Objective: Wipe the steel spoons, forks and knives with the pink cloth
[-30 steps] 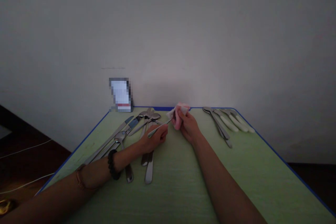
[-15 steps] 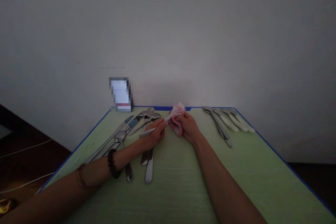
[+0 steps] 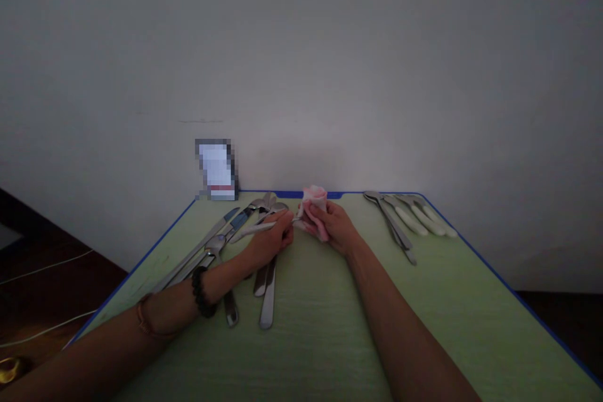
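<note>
My left hand (image 3: 272, 240) is closed around a white-handled piece of cutlery (image 3: 253, 229), whose handle sticks out to the left past my knuckles. Its metal neck runs right into a pink and white cloth (image 3: 315, 208), which covers the head, so its kind is hidden. The cloth is bunched in my closed right hand (image 3: 340, 229), wrapped round that end. Under and beside my left hand lie several metal spoons (image 3: 217, 244) and knives (image 3: 207, 240), partly covered by my forearm. Two long metal handles (image 3: 267, 301) point toward me below my left hand.
Metal cutlery (image 3: 391, 226), including a spoon, lies at the right of the green table (image 3: 320, 326), beside several white-handled pieces (image 3: 431, 220). A blurred-out phone-like screen (image 3: 217, 166) stands at the back left against the wall (image 3: 301, 63). Blue edging (image 3: 494, 286) borders the table.
My left hand has shifted slightly left and toward me with the cutlery, showing more of its handle. The cloth has turned and folded differently in my right hand.
</note>
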